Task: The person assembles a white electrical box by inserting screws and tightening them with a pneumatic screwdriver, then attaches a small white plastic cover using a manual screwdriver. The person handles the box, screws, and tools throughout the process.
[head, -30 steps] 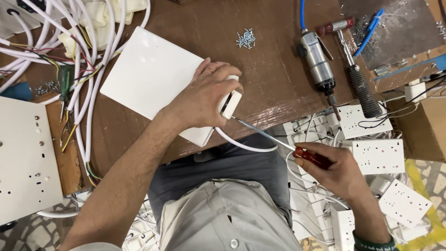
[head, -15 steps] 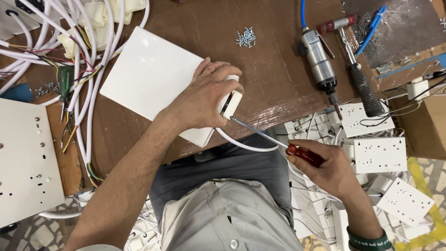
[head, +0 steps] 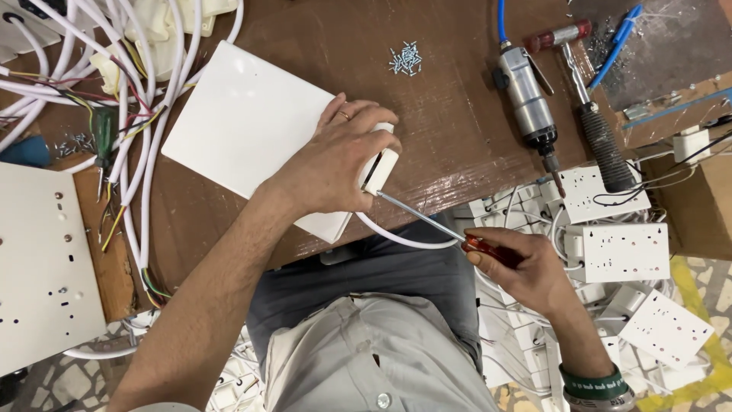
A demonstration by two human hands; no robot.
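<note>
Near right, right hand (head: 526,267) wrapped tight around the red handle of a screwdriver (head: 442,226), shaft angled up-left, tip meeting the near end of a small white plug (head: 379,169). Left hand (head: 335,164) clamped over that plug at the near edge of the brown counter (head: 442,137), fingers curled round it, a white cable (head: 396,238) looping out below toward the lap. Plug sits just right of a large white plate (head: 244,126) lying flat on the counter, left hand partly over its near right corner. Right of the counter edge, a heap of white socket panels (head: 621,252) with wires. Near left, a white drilled panel (head: 42,267). Farther back: a small pile of screws (head: 406,59) mid counter, a grey air driver (head: 526,95) with blue hose and a black-handled hammer (head: 591,114) far right, bundle of white cables (head: 114,69) far left.
</note>
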